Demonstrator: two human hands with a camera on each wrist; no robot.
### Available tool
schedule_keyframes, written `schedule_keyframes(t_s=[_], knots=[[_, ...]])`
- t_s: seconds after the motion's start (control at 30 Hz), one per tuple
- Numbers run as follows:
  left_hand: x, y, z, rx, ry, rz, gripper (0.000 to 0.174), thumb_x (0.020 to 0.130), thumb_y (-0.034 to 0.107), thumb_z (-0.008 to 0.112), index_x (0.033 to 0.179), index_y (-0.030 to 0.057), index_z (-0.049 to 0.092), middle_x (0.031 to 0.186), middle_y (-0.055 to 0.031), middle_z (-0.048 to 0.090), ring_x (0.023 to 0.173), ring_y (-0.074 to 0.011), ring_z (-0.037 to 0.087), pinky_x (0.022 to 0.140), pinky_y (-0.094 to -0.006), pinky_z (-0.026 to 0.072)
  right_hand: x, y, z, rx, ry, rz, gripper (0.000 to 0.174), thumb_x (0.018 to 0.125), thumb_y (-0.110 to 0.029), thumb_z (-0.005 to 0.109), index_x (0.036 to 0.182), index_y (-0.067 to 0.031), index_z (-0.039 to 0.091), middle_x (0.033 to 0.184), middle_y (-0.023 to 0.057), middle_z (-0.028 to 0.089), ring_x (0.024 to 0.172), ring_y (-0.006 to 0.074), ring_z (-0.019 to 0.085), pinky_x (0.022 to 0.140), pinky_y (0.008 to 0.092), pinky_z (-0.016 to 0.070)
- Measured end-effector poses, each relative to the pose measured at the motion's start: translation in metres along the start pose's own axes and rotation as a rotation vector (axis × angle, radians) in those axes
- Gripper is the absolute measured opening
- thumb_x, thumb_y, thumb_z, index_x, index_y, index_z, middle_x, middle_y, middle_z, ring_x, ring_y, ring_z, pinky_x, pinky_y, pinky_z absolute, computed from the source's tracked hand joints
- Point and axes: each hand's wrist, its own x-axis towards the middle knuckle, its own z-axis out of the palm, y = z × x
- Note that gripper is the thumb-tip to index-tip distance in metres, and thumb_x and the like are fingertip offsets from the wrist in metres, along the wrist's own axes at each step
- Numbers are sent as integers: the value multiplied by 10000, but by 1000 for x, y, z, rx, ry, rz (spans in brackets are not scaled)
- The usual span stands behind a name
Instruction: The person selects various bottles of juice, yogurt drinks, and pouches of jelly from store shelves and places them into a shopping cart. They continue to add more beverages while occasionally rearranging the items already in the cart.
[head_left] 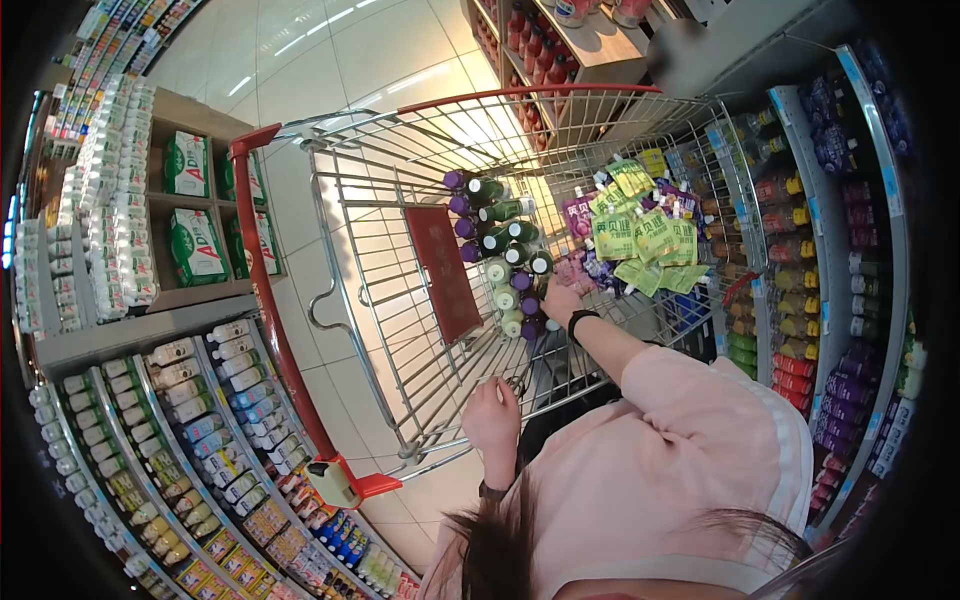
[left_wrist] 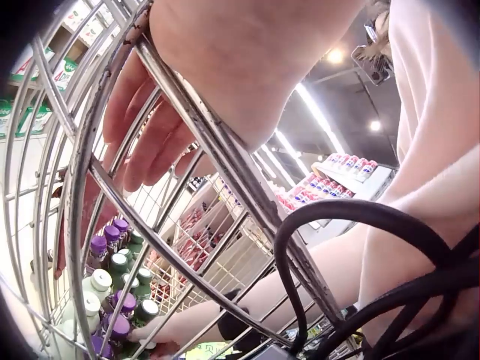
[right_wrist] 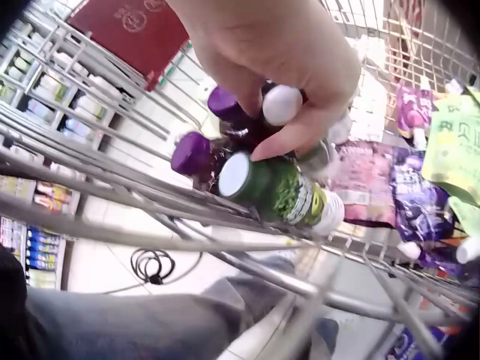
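Observation:
My right hand (head_left: 563, 302) is down inside the shopping cart (head_left: 400, 108), at the end of a group of drink bottles. In the right wrist view its thumb and fingers curl round a white-capped bottle (right_wrist: 283, 105), whose body is mostly hidden. Against the thumb leans a green bottle with a pale cap (right_wrist: 259, 184), and purple-capped bottles (right_wrist: 192, 153) stand beside it. My left hand (head_left: 491, 417) rests on the cart's near side. Its loose fingers (left_wrist: 154, 154) hang over the wires in the left wrist view, holding nothing.
Green and purple pouches (head_left: 645, 235) lie heaped at the cart's far end. A red panel (head_left: 440, 275) stands near the handle (head_left: 270, 300). Drink shelves (head_left: 790, 250) line the right, dairy shelves (head_left: 220, 420) the lower left. Boxes (head_left: 187, 165) stand on a wooden display.

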Motion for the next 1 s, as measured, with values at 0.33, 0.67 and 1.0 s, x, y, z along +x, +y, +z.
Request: schedule_keyframes(t_s=[0.33,0.67,1.0], knots=[[-2,-1,3,-23,-43,-27,141,798,223,554,809,110,637,739,-64,628,667,-256,604,557,-367,474,55,61,9,-280,-512,-348,355,782,-226,446,1003,-7,616,1031,184,610,937,325,588,791,410,458],[-2,0,2,76,-190,-139,219,800,293,538,836,114,661,774,-93,654,699,-292,623,605,-392,483,-35,54,-155,-6,-462,-152,368,796,-310,493,1001,-29,613,1054,127,614,918,266,598,725,385,479],[-4,-7,12,161,-115,-83,243,788,280,528,820,91,677,747,-140,645,697,-317,621,626,-416,490,-43,171,-178,88,-49,-286,377,851,-311,447,1110,-66,570,1036,122,603,921,296,570,768,413,458]])
